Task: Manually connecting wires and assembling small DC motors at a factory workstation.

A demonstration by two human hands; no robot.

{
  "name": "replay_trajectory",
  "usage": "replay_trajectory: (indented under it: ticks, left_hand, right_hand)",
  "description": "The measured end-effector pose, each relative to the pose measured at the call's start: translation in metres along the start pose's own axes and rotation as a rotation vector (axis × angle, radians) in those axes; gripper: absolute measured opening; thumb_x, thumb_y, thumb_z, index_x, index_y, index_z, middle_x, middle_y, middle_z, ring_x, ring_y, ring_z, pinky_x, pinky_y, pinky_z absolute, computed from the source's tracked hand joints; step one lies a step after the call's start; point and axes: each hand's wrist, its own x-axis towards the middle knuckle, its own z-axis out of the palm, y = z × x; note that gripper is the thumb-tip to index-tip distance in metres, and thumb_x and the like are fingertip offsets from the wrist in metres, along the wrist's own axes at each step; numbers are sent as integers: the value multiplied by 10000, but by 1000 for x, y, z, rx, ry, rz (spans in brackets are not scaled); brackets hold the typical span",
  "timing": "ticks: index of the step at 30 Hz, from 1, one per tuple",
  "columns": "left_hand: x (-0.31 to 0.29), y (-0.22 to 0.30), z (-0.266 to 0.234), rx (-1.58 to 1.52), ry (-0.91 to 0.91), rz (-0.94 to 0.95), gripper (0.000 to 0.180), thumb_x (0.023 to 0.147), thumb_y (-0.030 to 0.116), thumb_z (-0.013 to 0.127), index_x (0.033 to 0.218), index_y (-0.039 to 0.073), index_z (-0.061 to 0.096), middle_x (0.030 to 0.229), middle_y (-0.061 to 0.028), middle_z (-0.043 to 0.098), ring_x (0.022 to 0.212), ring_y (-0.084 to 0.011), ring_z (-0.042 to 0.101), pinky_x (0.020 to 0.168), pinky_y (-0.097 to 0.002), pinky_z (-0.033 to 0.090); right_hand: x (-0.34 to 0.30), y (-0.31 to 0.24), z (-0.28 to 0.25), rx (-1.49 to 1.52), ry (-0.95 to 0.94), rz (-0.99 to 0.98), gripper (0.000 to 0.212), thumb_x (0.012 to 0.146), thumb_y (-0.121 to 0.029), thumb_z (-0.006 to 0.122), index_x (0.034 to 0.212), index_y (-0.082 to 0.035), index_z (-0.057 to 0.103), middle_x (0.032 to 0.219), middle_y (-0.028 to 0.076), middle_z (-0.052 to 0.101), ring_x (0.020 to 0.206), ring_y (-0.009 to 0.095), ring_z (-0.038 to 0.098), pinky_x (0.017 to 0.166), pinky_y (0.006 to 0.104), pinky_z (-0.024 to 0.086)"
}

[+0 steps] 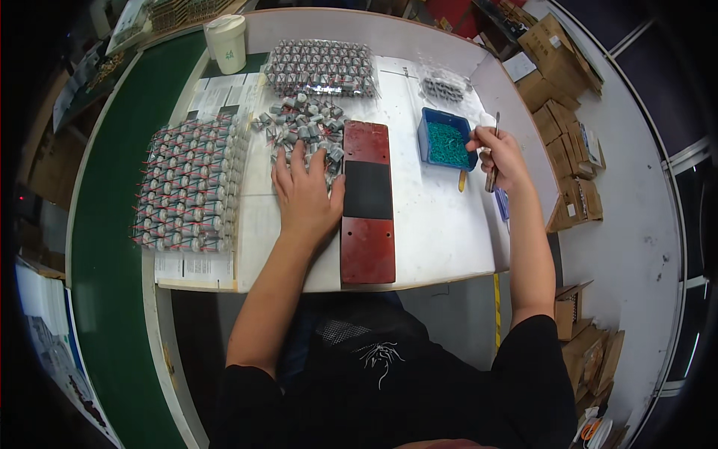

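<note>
My left hand [308, 196] is open, its fingers spread over a heap of small grey cylindrical motors [299, 120] with red wires. The thumb lies close to a dark red board [368, 251] with a black pad [368, 188] across its middle. My right hand [505, 159] is closed around a slim metal tool [491, 182], perhaps tweezers, held roughly upright; its tips are too small to make out. Beside that hand stands a blue box [446, 165] holding many small green pieces [447, 142].
A tray of wired motors [191, 183] stands at the left, another tray [321, 67] at the back. A lidded cup [226, 43] is at the back left. A clear bag of dark parts [443, 88] lies behind the blue box. Cardboard boxes [557, 56] line the right side.
</note>
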Motion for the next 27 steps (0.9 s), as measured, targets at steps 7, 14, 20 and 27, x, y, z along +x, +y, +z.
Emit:
replay_trajectory:
  ticks: [7, 14, 20, 27]
  left_hand:
    - [-1, 0, -4, 11, -15, -5, 558, 912, 299, 702, 1383, 38, 556, 1532, -272, 401, 1450, -517, 269, 1199, -632, 193]
    - [0, 3, -5, 0, -1, -27, 562, 907, 294, 710, 1380, 34, 556, 1530, -279, 395, 1446, -519, 275, 1193, -632, 203]
    - [0, 1, -4, -18, 9, -19, 587, 899, 312, 720, 1381, 23, 550, 1525, -286, 389, 1443, -515, 278, 1186, -630, 218]
    - [1, 1, -7, -30, 3, -30, 593, 899, 314, 721, 1384, 22, 547, 1529, -286, 376, 1440, -507, 282, 1179, -632, 225]
  right_hand:
    - [17, -51, 71, -94, -154, -82, 246, 1027, -277, 625, 1099, -42, 634, 877, 34, 720, 475, 39, 405, 426, 214, 346]
    - [118, -60, 156, -306, -165, -60, 287, 990, -246, 633, 1075, 28, 654, 986, 81, 721, 467, 74, 411, 422, 272, 388]
    - [181, -54, 179, -443, -125, 68, 233, 997, -241, 626, 932, -19, 648, 814, 48, 663, 455, 80, 411, 409, 291, 383]
    - [199, -55, 181, -260, -163, 150, 292, 982, -195, 586, 728, -52, 565, 532, 37, 460, 381, 167, 420, 379, 367, 373]
